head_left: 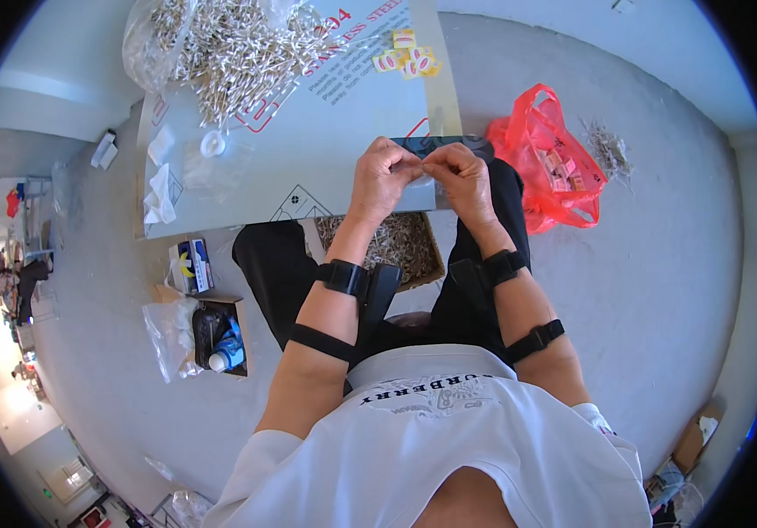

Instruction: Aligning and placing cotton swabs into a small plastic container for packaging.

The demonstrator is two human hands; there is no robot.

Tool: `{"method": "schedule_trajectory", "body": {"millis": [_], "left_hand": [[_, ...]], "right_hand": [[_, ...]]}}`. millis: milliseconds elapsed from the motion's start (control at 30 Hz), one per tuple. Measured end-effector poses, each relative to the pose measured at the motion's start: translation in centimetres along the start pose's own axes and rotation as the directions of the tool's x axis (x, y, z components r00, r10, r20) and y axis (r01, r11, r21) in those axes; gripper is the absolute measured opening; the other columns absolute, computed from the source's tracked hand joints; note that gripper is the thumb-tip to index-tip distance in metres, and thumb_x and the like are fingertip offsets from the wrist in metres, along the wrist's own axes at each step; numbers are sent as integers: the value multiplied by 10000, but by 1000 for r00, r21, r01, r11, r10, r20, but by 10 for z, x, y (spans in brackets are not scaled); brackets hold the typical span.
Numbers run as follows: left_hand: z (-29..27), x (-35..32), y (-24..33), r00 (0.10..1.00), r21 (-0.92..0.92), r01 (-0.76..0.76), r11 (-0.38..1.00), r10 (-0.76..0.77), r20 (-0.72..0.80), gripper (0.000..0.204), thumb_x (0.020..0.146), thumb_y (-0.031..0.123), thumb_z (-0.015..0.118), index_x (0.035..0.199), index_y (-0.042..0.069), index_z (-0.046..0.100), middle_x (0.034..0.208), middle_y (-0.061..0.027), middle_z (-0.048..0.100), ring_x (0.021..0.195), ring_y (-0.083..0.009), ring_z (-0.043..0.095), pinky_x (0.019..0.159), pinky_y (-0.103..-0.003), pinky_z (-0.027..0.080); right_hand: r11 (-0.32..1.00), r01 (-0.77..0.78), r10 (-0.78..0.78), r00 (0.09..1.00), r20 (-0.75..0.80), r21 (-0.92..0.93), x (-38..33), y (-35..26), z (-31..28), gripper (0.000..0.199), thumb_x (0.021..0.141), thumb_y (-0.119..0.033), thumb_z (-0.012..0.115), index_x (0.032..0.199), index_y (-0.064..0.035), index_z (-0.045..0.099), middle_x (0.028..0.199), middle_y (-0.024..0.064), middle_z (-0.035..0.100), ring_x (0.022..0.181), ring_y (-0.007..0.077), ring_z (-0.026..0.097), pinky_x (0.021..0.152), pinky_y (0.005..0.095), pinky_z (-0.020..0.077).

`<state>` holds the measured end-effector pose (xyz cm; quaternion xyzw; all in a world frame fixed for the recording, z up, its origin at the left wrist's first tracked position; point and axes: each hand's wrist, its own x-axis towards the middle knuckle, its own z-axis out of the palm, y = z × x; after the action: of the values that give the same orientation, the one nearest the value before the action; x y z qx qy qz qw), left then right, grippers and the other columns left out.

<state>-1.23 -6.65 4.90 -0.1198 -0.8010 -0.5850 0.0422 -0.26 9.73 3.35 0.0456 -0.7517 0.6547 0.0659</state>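
Meeting above the near right corner of the table [308,154], your left hand [380,182] and right hand [465,182] are curled into pinches, fingertips together, though I cannot tell what, if anything, they grasp. Beyond them, to your left, thin pale-tipped sticks [246,57] spill from a clear bag [139,62], with small yellow packets [415,63] to their right. An open box [437,257] sits between your legs, and a red bag [525,141] lies beside your right leg.

What the 2 hands [380,179] [465,182] pinch is indistinct.
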Motion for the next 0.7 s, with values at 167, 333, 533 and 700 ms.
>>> {"method": "schedule_trajectory", "body": {"millis": [167, 333, 533, 700], "left_hand": [[2, 7, 9, 953, 251, -276, 928, 297, -52, 155, 708, -30, 773, 824, 4, 675, 775, -74, 565, 731, -229, 596, 675, -329, 500], [-4, 9, 4, 941, 320, -305, 897, 336, -44, 132, 730, -19, 719, 754, 4, 591, 792, -119, 574, 792, -324, 576, 686, -413, 479], [-10, -4, -3, 949, 347, -270, 898, 309, -61, 115, 735, -6, 714, 762, 4, 603, 785, -124, 575, 745, -335, 586, 660, -402, 485], [-27, -6, 4, 999, 126, -41, 991, 40, 6, 89, 730, -62, 680, 759, 14, 644, 804, -127, 601, 707, -323, 617, 637, -377, 510]], "right_hand": [[910, 203, -213, 977, 12, -362, 4, -19, 0, 90, 776, -27, 730, 801, -18, 644, 811, 106, 588, 730, 287, 617, 649, 367, 489], [854, 319, -342, 940, 18, -411, -1, -27, 11, 103, 784, -19, 694, 794, -21, 592, 807, 139, 570, 764, 368, 600, 662, 424, 493], [890, 254, -260, 965, 35, -379, -4, -18, 16, 83, 797, -28, 679, 800, -26, 596, 823, 139, 576, 783, 369, 611, 671, 427, 500], [912, 209, -192, 978, 85, -353, -1, -19, 9, 86, 811, -50, 692, 818, -32, 608, 827, 126, 582, 769, 348, 617, 667, 403, 501]]}}
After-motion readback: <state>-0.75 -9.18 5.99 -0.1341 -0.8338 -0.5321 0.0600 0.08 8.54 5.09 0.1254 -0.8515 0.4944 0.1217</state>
